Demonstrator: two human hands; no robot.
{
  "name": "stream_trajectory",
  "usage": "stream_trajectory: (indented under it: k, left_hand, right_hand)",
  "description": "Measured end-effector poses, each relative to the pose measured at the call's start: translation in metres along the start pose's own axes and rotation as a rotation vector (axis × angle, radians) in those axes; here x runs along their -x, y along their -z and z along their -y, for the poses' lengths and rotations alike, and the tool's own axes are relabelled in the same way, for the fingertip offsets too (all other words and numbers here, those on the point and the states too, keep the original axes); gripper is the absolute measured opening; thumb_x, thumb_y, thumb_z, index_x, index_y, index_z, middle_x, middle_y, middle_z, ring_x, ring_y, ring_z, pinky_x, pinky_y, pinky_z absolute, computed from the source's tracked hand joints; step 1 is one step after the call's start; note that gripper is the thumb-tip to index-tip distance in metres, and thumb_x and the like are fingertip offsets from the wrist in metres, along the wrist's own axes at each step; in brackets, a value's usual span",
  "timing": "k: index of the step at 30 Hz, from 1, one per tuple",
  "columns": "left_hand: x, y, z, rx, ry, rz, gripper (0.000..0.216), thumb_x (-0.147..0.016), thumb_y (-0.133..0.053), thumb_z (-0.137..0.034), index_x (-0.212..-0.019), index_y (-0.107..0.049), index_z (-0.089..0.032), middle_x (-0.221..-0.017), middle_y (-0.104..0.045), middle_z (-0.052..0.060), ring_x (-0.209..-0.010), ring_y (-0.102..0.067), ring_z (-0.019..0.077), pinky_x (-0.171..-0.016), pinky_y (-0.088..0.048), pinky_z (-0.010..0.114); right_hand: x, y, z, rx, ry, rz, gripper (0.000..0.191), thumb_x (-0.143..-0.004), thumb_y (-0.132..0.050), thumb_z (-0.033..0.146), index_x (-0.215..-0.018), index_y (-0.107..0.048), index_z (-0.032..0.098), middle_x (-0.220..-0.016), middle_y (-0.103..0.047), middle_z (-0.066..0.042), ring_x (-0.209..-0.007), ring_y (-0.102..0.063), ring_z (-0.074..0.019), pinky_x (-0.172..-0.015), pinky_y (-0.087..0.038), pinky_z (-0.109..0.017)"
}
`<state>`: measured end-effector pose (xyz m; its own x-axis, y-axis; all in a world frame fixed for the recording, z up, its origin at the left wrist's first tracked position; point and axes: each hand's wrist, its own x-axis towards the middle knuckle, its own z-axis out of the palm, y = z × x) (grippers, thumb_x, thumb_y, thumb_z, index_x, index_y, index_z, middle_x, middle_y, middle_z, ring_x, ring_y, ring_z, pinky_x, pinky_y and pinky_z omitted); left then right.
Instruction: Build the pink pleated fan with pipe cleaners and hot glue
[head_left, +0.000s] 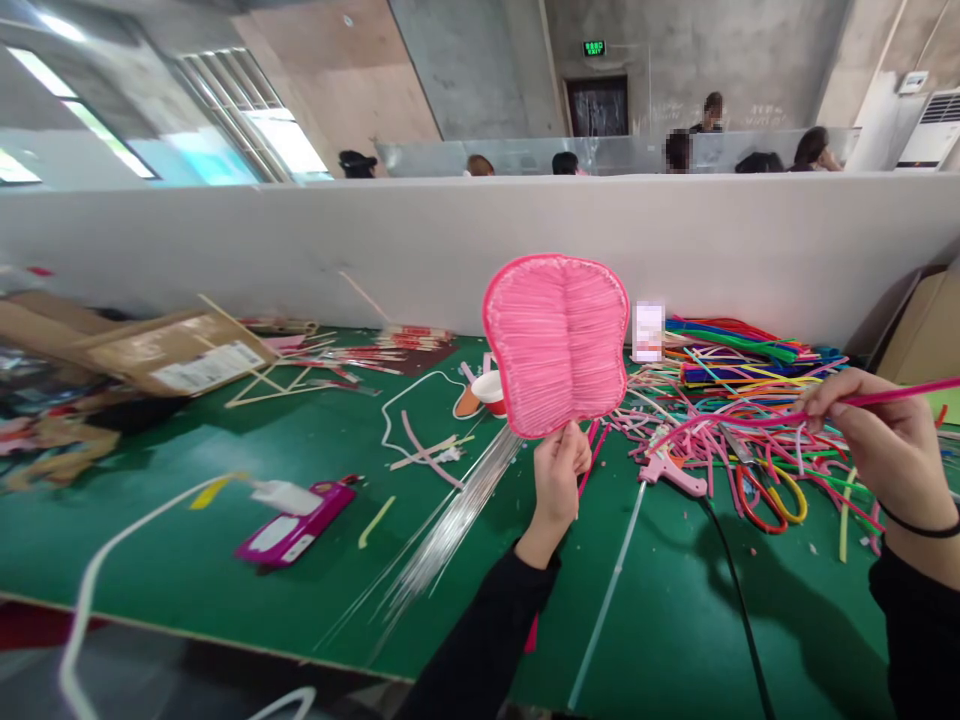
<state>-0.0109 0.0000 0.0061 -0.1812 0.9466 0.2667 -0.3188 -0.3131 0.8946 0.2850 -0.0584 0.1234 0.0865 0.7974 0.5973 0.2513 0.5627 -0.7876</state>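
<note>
As we hold it upright, the hot-pink, fuzzy, lobed panel with a centre crease (555,345): in the air above the flat green tabletop (315,610), before the long white partition (300,240).
Our left hand (556,470): thumb and fingers clamped together on the panel's lower edge.
Our right hand (892,440): thumb and fingertips together on a long, thin, hot-pink strip (911,391); it slants up to the right.
Between our hands, lower down: a pink plastic glue gun (675,473), just beside metal scissors with red and yellow handles (744,490).
Behind them: a heap of many-coloured fuzzy stems (750,352).
Left of our left hand: a bundle of thin silvery wires (450,520).
Farther left: a flat purple box with white labels (296,525) and a brown cardboard carton (180,355).
</note>
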Motion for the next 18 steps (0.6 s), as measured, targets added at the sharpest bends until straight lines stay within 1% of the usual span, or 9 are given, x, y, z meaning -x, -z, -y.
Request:
stream_trajectory:
  k: [2,3,5,7,9,11,13,15,18]
  left_hand:
    - [0.001,0.000,0.000,-0.003,-0.002,-0.002,0.062,-0.082,-0.069,-0.062,-0.055,-0.032,-0.020,-0.050,-0.026,-0.008,-0.044,-0.021,0.0051,-0.043,-0.018,0.023]
    - [0.001,-0.001,0.000,-0.003,-0.003,0.001,0.062,-0.083,-0.069,-0.061,-0.055,-0.032,-0.020,-0.050,-0.026,-0.008,-0.044,-0.021,0.0051,-0.042,-0.018,0.023]
    - [0.002,-0.001,0.001,0.002,-0.002,0.012,0.060,-0.083,-0.069,-0.060,-0.056,-0.033,-0.020,-0.051,-0.027,-0.008,-0.045,-0.022,0.0052,-0.042,-0.018,0.022]
    - [0.002,-0.001,0.001,0.012,0.003,0.026,0.060,-0.084,-0.069,-0.059,-0.057,-0.033,-0.020,-0.052,-0.027,-0.008,-0.045,-0.022,0.0052,-0.042,-0.019,0.022]
    - [0.002,-0.002,0.001,0.015,0.011,0.031,0.059,-0.084,-0.069,-0.059,-0.057,-0.033,-0.020,-0.052,-0.027,-0.008,-0.045,-0.022,0.0053,-0.042,-0.018,0.023]
    - [0.002,-0.002,0.001,0.011,0.021,0.028,0.059,-0.084,-0.070,-0.058,-0.056,-0.034,-0.020,-0.051,-0.027,-0.008,-0.044,-0.022,0.0054,-0.043,-0.018,0.023]
    - [0.002,-0.002,0.000,0.005,0.026,0.026,0.059,-0.084,-0.069,-0.058,-0.056,-0.034,-0.020,-0.051,-0.027,-0.008,-0.044,-0.022,0.0054,-0.043,-0.017,0.024]
    - [0.002,-0.003,0.000,0.004,0.031,0.025,0.059,-0.084,-0.069,-0.059,-0.056,-0.034,-0.020,-0.051,-0.027,-0.008,-0.044,-0.022,0.0054,-0.043,-0.016,0.024]
    - [0.001,-0.003,0.001,0.011,0.036,0.023,0.060,-0.082,-0.070,-0.060,-0.056,-0.033,-0.020,-0.051,-0.027,-0.008,-0.044,-0.022,0.0050,-0.043,-0.016,0.024]
  right_hand:
    - [0.001,0.001,0.001,0.182,0.023,-0.022,0.014,-0.082,-0.062,0.019,-0.074,-0.073,0.024,-0.068,-0.069,0.001,-0.064,-0.066,-0.0145,-0.058,-0.053,-0.025]
    - [0.002,0.001,0.001,0.249,0.036,-0.051,0.013,-0.083,-0.063,0.021,-0.078,-0.074,0.025,-0.072,-0.071,0.000,-0.068,-0.069,-0.0155,-0.062,-0.055,-0.026]
    - [0.004,-0.003,0.002,0.292,0.052,-0.128,0.010,-0.086,-0.065,0.025,-0.087,-0.075,0.026,-0.083,-0.076,-0.001,-0.078,-0.073,-0.0178,-0.071,-0.058,-0.030]
    - [0.005,-0.010,0.003,0.214,0.064,-0.226,0.010,-0.087,-0.068,0.027,-0.092,-0.076,0.026,-0.089,-0.077,-0.002,-0.085,-0.074,-0.0194,-0.078,-0.060,-0.033]
    - [0.005,-0.016,0.006,0.043,0.088,-0.321,0.009,-0.087,-0.071,0.026,-0.092,-0.077,0.027,-0.086,-0.076,-0.001,-0.085,-0.075,-0.0198,-0.082,-0.060,-0.035]
    - [0.005,-0.018,0.008,-0.138,0.110,-0.359,0.009,-0.085,-0.072,0.024,-0.091,-0.078,0.027,-0.082,-0.075,0.000,-0.083,-0.076,-0.0189,-0.086,-0.060,-0.036]
    - [0.006,-0.016,0.010,-0.259,0.101,-0.308,0.009,-0.084,-0.072,0.022,-0.089,-0.079,0.026,-0.079,-0.075,0.000,-0.079,-0.075,-0.0172,-0.085,-0.060,-0.034]
    - [0.007,-0.011,0.010,-0.287,0.065,-0.179,0.008,-0.084,-0.071,0.023,-0.087,-0.079,0.026,-0.076,-0.075,-0.001,-0.073,-0.074,-0.0160,-0.077,-0.061,-0.030]
    - [0.008,-0.001,0.010,-0.156,0.030,0.043,0.010,-0.086,-0.068,0.023,-0.083,-0.078,0.025,-0.075,-0.074,-0.002,-0.068,-0.072,-0.0155,-0.066,-0.060,-0.027]
